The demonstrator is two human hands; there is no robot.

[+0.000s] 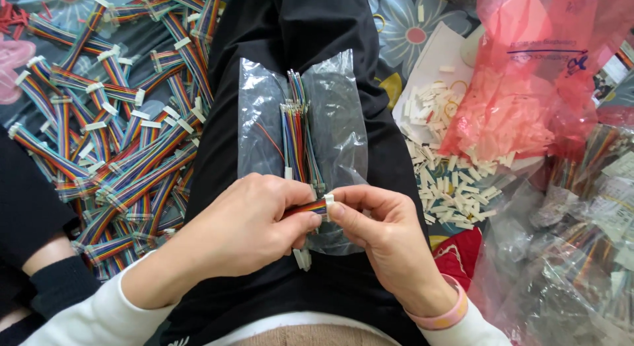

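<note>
Nearest the camera, both hands meet over the lap: the left hand (247, 224) has its grip pinched shut on a short rainbow ribbon cable (309, 208), and the right hand (383, 230) pinches the small white connector housing (328, 199) sitting at that cable's end, thumb and forefinger tight on it. A second white housing (302, 258) peeks out just below the left fingers. There's a pink wristband (441, 317) on the right wrist. Right behind the hands, a clear plastic bag (337, 121) lies flat on the black trousers with a loose bundle of multicoloured wires (297, 131) on it, too many to count and not yet fitted with housings. Off to the left is a big heap of finished ribbon cables (119, 134) with white ends, easily dozens, so I'd say a good chunk is already done. On the right, a scatter of loose white housings (452, 171) spills from a pink plastic bag (535, 75), way past counting, and further right sit more clear bags of wires (581, 253), several at least. Judging by that, there's plenty left to go.
</note>
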